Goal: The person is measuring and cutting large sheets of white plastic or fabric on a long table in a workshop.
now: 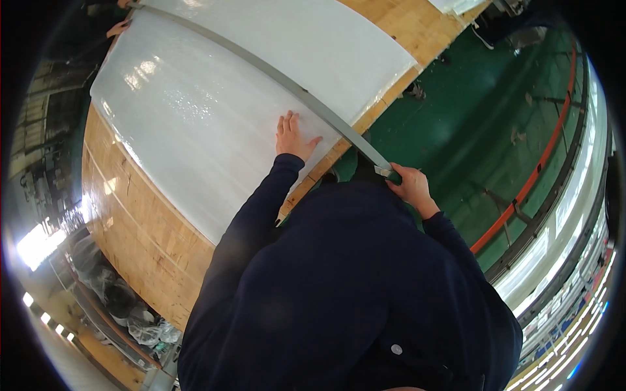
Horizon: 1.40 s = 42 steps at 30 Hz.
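A long grey straight bar [280, 77] lies across a glossy white sheet [189, 124] that covers much of the wooden table. Its near end sticks out past the table edge, and my right hand [412, 189] is closed around that end. Something small and dark green shows at the grip; what it is I cannot make out. My left hand [295, 138] rests palm down on the white sheet, fingers spread, just left of the bar and apart from it. At the far left end of the bar are another person's hands [119, 28].
The wooden table [140, 215] shows around the sheet, its near edge right in front of me. Green floor [450, 124] lies to the right, with a red-orange rail [544, 163] beyond. Crumpled clear plastic [147, 329] sits below the table's left side.
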Tool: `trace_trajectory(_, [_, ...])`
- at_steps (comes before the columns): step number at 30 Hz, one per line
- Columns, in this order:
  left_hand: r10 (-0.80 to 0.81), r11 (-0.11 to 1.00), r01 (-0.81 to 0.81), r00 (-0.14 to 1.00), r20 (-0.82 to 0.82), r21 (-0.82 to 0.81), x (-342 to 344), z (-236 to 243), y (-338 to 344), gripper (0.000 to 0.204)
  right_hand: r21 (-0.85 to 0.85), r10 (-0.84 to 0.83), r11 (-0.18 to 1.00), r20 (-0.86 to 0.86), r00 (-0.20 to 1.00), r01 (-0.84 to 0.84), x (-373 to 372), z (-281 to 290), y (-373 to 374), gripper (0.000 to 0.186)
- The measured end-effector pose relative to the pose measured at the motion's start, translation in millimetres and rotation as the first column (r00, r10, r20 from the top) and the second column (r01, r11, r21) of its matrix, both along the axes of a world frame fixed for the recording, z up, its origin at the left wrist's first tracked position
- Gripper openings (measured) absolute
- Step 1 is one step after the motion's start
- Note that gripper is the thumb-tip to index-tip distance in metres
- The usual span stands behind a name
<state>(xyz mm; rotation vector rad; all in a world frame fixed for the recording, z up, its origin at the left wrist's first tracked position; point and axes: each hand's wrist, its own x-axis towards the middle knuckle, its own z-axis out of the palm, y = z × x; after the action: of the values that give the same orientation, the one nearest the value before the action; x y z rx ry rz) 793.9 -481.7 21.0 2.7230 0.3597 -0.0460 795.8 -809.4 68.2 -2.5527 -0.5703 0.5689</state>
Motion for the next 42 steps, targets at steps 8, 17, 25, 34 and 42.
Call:
trace_trajectory(8, [-0.030,0.987,0.029,1.000,-0.003,-0.158,10,13,3,0.094,-0.058,0.029,0.998,0.047,0.998,-0.026,-21,-19,4,0.052])
trace_trajectory(17, [0.045,0.999,-0.038,0.969,-0.245,0.035,31,19,-28,0.113,-0.081,0.012,0.997,0.039,0.999,-0.009,-23,-27,-1,0.058])
trace_trajectory(25, [0.086,0.996,-0.077,0.965,-0.248,0.049,34,18,-32,0.114,-0.076,-0.016,0.997,0.041,0.999,0.019,-20,-29,-4,0.063])
trace_trajectory(34, [0.088,0.995,-0.074,0.968,-0.235,0.068,34,14,-31,0.116,-0.085,-0.015,0.996,0.020,1.000,0.017,-19,-27,-3,0.061])
trace_trajectory(42, [0.095,0.987,-0.055,0.956,-0.278,0.149,40,30,-34,0.118,-0.110,0.001,0.994,-0.008,1.000,-0.002,-12,-18,1,0.057])
